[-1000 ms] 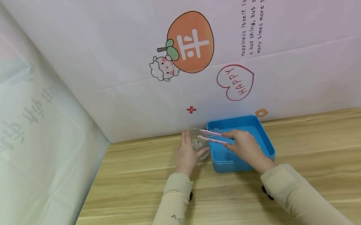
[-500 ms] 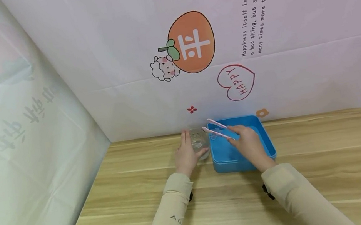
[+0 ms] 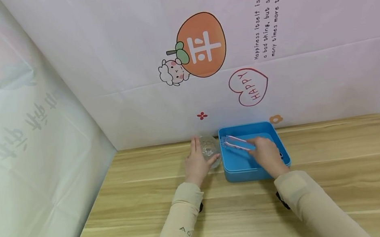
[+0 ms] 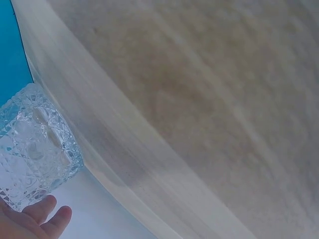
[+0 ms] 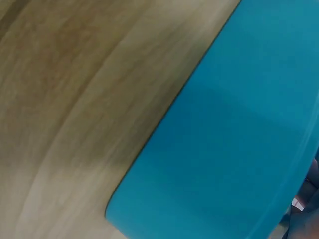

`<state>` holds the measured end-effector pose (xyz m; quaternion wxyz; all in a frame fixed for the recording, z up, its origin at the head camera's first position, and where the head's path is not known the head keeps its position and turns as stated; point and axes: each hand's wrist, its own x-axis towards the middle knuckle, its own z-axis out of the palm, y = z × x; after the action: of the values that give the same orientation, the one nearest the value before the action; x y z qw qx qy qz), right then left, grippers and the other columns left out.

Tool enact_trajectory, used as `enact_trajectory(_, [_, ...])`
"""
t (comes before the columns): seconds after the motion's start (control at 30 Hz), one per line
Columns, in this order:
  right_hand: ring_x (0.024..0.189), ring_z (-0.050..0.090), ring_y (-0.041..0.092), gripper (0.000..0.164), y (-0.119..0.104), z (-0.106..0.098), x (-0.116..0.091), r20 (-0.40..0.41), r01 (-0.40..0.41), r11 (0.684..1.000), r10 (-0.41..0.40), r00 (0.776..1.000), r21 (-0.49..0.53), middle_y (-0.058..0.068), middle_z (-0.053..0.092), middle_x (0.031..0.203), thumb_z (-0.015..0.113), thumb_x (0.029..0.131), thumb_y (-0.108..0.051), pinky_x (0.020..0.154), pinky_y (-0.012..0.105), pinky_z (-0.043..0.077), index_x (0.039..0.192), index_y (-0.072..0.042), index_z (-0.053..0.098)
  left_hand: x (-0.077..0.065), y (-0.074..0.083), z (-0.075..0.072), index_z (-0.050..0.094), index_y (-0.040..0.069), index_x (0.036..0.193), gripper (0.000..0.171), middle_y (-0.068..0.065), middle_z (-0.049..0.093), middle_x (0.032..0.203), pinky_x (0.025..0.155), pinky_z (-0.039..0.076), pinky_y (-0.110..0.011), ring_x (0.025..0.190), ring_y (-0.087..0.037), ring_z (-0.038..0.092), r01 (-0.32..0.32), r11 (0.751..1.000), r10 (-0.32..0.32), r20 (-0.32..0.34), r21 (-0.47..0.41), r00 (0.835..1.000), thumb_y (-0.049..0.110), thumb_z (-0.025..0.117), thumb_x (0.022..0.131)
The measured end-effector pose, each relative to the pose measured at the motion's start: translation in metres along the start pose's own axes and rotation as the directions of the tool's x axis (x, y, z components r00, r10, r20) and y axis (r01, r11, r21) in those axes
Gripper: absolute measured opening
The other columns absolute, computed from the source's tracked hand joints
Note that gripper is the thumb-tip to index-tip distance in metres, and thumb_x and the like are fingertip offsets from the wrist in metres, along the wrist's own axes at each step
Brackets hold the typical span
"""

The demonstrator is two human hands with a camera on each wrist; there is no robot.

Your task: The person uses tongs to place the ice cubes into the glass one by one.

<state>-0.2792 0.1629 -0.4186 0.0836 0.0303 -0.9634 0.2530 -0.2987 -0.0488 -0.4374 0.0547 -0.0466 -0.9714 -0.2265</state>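
In the head view my left hand holds a clear cut-glass bowl from the left, fingers along its side and thumb at its front. The glass shows its faceted pattern in the left wrist view, fingertips against its edge. Right beside it stands an open blue box. My right hand grips pink tongs over this box. Their tips reach small clear pieces in the box's back left corner; I cannot tell whether a piece is pinched.
A wooden table bears everything. Close behind the box and glass rises a printed white cloth backdrop. Another white sheet hangs along the left. A small dark thing shows inside the box's right side.
My right hand has swung the tongs from over the glass bowl rightward, then down into the blue box's back left corner. My left hand stays on the glass.
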Motion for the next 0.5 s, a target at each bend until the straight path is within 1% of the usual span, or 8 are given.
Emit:
enact_trajectory(0.13, [0.108,0.06,0.04,0.036,0.0,0.005,0.002,0.029,-0.015,1.0,0.015,0.999,-0.021,0.024,0.064,0.12,0.067,0.087,-0.01,0.084,0.05,0.054,0.122,0.001,0.063,0.0,0.0,0.0,0.015,0.008,0.154,0.097,-0.009,0.015,0.162,0.102,0.046,-0.046,0.128,-0.031,0.052,-0.004,1.0,0.004,-0.008,0.019,1.0,0.061,0.058,0.085])
enact_trajectory(0.3, [0.108,0.06,0.04,0.037,-0.004,0.009,0.003,0.051,-0.023,0.999,0.025,0.998,-0.035,0.024,0.065,0.12,0.068,0.086,-0.009,0.087,0.05,0.053,0.122,0.001,0.064,-0.001,0.002,0.001,0.016,0.007,0.153,0.096,-0.01,0.017,0.161,0.1,0.049,-0.045,0.126,-0.029,0.054,-0.009,0.999,0.01,-0.021,0.044,1.0,0.06,0.059,0.085])
enact_trajectory(0.43, [0.108,0.06,0.039,0.036,-0.008,0.013,0.004,0.048,-0.037,0.999,0.039,0.998,-0.038,0.023,0.065,0.12,0.068,0.087,-0.008,0.087,0.05,0.053,0.122,0.001,0.064,-0.001,0.002,0.002,0.017,0.007,0.153,0.096,-0.009,0.018,0.161,0.098,0.05,-0.043,0.125,-0.028,0.055,-0.002,0.998,0.004,-0.031,0.069,1.0,0.06,0.058,0.086])
enact_trajectory(0.5, [0.109,0.06,0.039,0.036,-0.009,0.014,0.005,0.047,-0.041,0.998,0.043,0.998,-0.043,0.023,0.065,0.12,0.067,0.087,-0.008,0.089,0.051,0.052,0.121,0.001,0.064,-0.001,0.003,0.002,0.016,0.007,0.153,0.096,-0.009,0.018,0.161,0.094,0.052,-0.041,0.122,-0.027,0.057,-0.001,0.997,0.004,-0.032,0.08,0.999,0.06,0.058,0.086])
